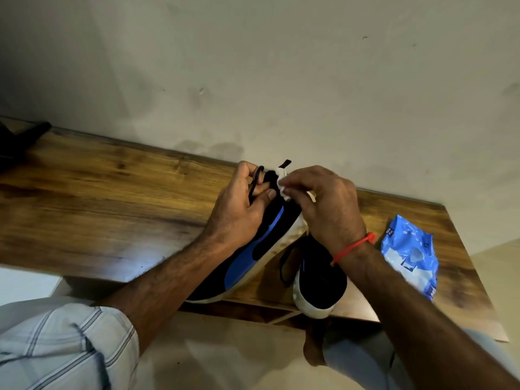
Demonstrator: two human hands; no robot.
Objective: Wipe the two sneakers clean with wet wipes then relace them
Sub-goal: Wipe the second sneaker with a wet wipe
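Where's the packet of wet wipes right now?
The blue wet wipes packet lies at the right end of the wooden table, just right of the second sneaker.

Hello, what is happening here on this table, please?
A person is cleaning sneakers. The left hand holds a black-and-blue sneaker and its black lace, while the right hand presses a white wipe near the shoe's collar. The second sneaker and the blue wipe pack lie on the wooden table.
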